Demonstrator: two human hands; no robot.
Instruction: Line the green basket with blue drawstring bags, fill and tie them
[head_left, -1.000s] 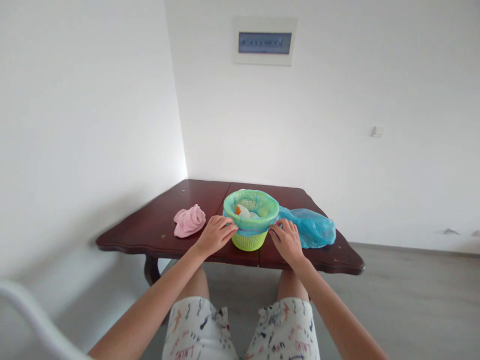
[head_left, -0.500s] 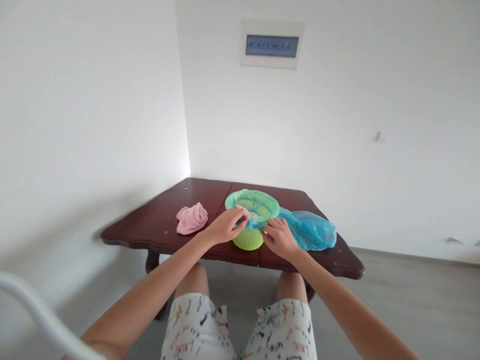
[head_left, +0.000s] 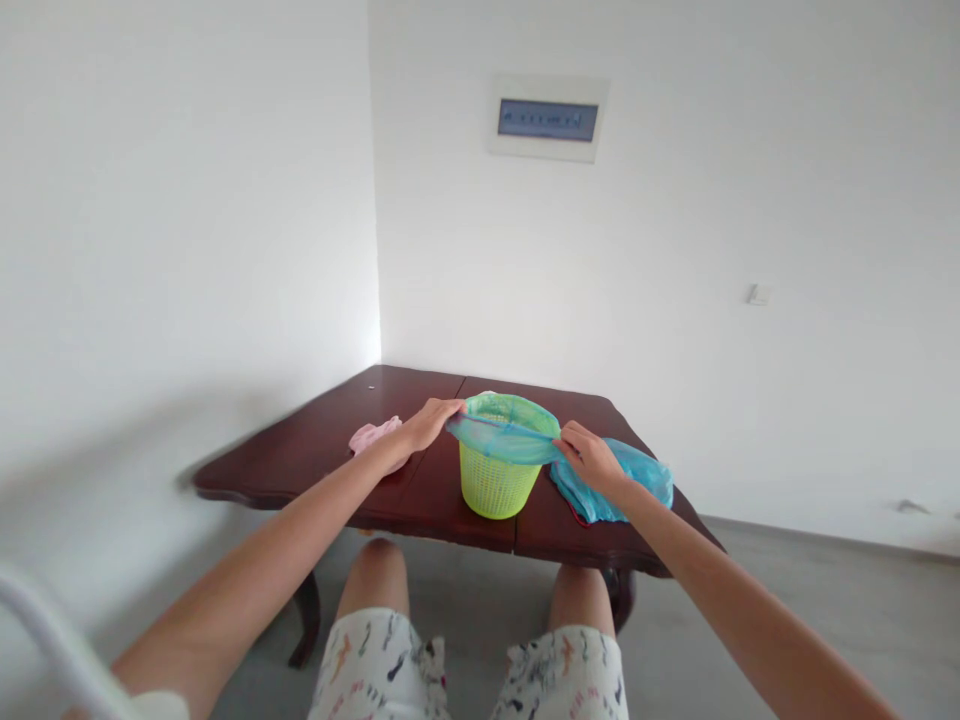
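A yellow-green mesh basket (head_left: 496, 488) stands upright near the table's front edge. Thin blue plastic bag film (head_left: 504, 437) lines it and folds over its rim. My left hand (head_left: 433, 421) pinches the bag's edge at the left of the rim. On the right side of the rim, my right hand (head_left: 586, 452) grips the same edge. Between the two hands the edge is pulled taut across the front. Another bunched blue plastic bag (head_left: 637, 470) lies to the right, partly behind my right hand and forearm.
The dark red wooden table (head_left: 315, 420) stands against the walls in a corner. A crumpled pink cloth (head_left: 373, 436) lies on its left half, partly covered by my left arm. A white-framed breaker panel (head_left: 549, 118) is on the wall above.
Both hands have moved apart, stretching the bag's edge across the front of the rim. The film now hangs lower over the basket's front. The view has tilted up slightly.
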